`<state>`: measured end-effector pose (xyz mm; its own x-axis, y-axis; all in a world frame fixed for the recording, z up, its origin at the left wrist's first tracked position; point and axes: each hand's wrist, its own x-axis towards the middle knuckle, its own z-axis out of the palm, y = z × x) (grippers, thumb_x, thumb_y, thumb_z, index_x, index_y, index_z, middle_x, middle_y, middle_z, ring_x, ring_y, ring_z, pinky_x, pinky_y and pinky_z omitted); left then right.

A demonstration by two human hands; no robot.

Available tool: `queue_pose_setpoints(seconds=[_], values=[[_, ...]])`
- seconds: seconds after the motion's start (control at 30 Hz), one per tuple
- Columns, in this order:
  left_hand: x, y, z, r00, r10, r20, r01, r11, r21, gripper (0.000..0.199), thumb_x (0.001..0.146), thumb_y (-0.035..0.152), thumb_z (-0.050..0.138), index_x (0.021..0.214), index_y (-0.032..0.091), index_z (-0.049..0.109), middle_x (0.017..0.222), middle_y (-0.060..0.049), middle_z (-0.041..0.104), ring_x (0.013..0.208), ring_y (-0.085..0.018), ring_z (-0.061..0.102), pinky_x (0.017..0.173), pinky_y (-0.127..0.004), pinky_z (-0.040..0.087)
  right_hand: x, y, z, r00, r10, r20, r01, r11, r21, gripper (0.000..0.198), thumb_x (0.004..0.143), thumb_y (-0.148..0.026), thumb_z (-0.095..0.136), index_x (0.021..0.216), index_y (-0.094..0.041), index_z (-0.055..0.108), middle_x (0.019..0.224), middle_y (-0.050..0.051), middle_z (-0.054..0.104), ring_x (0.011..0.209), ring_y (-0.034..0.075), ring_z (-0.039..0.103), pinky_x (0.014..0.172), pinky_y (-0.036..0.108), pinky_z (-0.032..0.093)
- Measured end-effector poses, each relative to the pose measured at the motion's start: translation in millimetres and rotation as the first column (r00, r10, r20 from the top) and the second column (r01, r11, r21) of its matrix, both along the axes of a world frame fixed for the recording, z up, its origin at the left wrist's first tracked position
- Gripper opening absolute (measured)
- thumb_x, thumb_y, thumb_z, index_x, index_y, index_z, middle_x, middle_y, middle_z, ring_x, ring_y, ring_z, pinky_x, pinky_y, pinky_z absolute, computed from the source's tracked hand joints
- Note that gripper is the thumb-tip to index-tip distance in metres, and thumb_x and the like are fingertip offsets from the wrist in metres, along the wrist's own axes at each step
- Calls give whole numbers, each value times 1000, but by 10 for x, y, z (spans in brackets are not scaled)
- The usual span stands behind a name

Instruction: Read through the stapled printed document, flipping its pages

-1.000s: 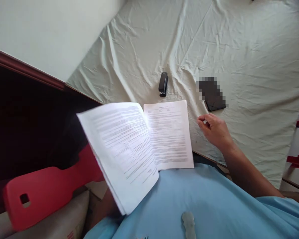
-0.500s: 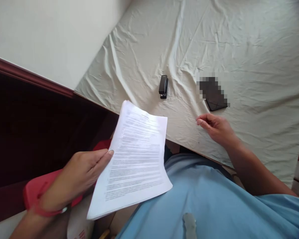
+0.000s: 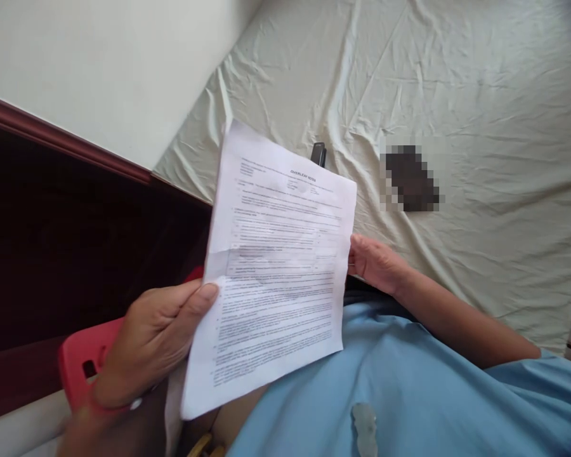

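Note:
My left hand [image 3: 159, 336] grips a stack of printed papers [image 3: 280, 260] by its left edge, thumb on top. The stack is tilted up in front of me, and its top sheet carries dense text under the heading "OVERLEAF NOTES". At the right edge of the papers is my right hand [image 3: 378, 263], its fingers loosely apart and their tips partly hidden behind the sheets. Behind the top edge of the stack, a black stapler [image 3: 318, 153] on the cloth shows only in part.
A pale, wrinkled cloth [image 3: 495, 158] covers the table. On it, right of the stapler, lies a dark flat object [image 3: 412, 181], blurred by pixels. A red plastic seat [image 3: 78, 362] is at lower left, beside dark wood furniture [image 3: 76, 247].
The papers have been raised and tilted up by my left hand, now covering much of the stapler. My right hand has moved left from over the cloth to the papers' right edge.

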<state>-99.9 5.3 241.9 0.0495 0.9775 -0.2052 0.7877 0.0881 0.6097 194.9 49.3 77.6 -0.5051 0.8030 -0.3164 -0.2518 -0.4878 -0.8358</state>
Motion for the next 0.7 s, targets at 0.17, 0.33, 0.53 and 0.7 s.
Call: queue_pose_setpoints(seconds=[0.17,0.33,0.53,0.7], values=[[10,176,-677,985,-52,165,61,997,-49,52,95,57,52,64,16,61,59,-3,59,52,-13,49,44,-23,39,12,263,-91,985,-169,-13,168,982,-92,59,78,-66,74,117,-22,69,110,12,77,104,33,72,87,49,62],[86,234,-1556,967,-86,240,102,993,-54,56,98,61,45,63,17,50,53,-1,52,51,-12,47,50,-24,38,144,424,-228,964,-223,143,228,974,-16,49,75,-61,80,107,-24,72,105,9,78,102,32,74,92,51,62],[361,212,-2008,908,74,413,-93,995,27,46,100,58,48,99,16,66,91,-7,71,83,-18,65,74,-28,51,312,447,-288,943,-244,228,251,968,-1,44,76,-58,82,103,-24,75,100,8,79,98,32,75,88,52,63],[578,393,-2023,739,153,657,-281,955,92,46,102,57,45,127,21,57,121,-11,68,109,-20,66,94,-34,52,326,411,-320,952,-221,214,234,971,-39,44,74,-56,84,103,-24,76,98,7,79,94,31,76,87,51,63]])
